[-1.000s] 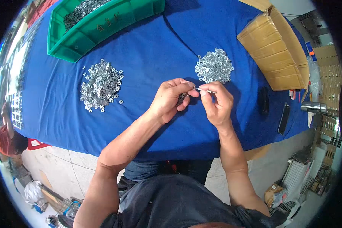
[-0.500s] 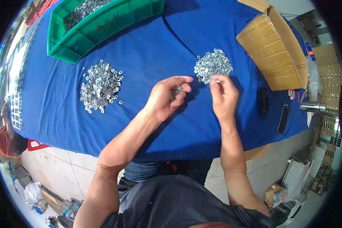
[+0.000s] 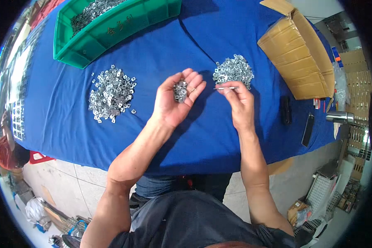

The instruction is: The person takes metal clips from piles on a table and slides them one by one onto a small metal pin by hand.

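Left hand (image 3: 173, 103) palm-up, fingers loosely extended, small metal pieces (image 3: 180, 91) resting in it, left of the cardboard box (image 3: 295, 58). Right hand (image 3: 240, 105), nearer the box, pinches a thin rod (image 3: 220, 88).

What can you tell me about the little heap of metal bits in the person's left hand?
The metal bits are small, silvery-grey pieces with some darker patches, and look like thin metal. They lie jumbled, at mixed angles, in a loose cluster too dense to count; their exact shapes are hard to make out. The upturned left hand cradles them in its palm, near the base of the fingers, over the blue cloth. The right hand is apart from them.
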`<action>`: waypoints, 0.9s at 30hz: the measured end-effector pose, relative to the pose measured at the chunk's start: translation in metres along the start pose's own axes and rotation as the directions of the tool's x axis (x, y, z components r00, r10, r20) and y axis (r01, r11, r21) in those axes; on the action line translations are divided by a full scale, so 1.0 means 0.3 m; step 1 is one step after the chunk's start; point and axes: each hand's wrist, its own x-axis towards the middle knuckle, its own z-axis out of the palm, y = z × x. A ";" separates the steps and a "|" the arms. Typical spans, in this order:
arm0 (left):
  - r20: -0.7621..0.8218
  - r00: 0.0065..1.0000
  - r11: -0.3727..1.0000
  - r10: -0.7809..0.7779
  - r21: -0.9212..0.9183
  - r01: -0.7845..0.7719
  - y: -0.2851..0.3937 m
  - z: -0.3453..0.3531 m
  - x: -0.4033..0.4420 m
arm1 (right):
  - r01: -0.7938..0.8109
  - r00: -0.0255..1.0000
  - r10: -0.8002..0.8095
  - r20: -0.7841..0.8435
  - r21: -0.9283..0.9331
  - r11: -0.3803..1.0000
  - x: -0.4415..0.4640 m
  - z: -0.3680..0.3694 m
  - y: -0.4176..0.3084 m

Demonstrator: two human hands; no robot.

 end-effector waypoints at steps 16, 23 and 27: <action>-0.091 0.994 0.925 -0.063 0.369 0.092 -0.077 0.015 -0.009 | 0.232 0.972 -0.235 0.004 -0.175 0.957 -0.039 0.017 -0.026; -0.084 0.995 0.908 -0.055 0.410 0.085 -0.093 0.017 -0.014 | 0.421 0.902 -0.419 0.103 -0.429 0.799 -0.032 0.028 -0.037; -0.069 0.995 0.900 -0.075 0.425 0.097 -0.088 0.002 -0.013 | 0.420 0.901 -0.421 0.100 -0.441 0.793 -0.034 0.029 -0.027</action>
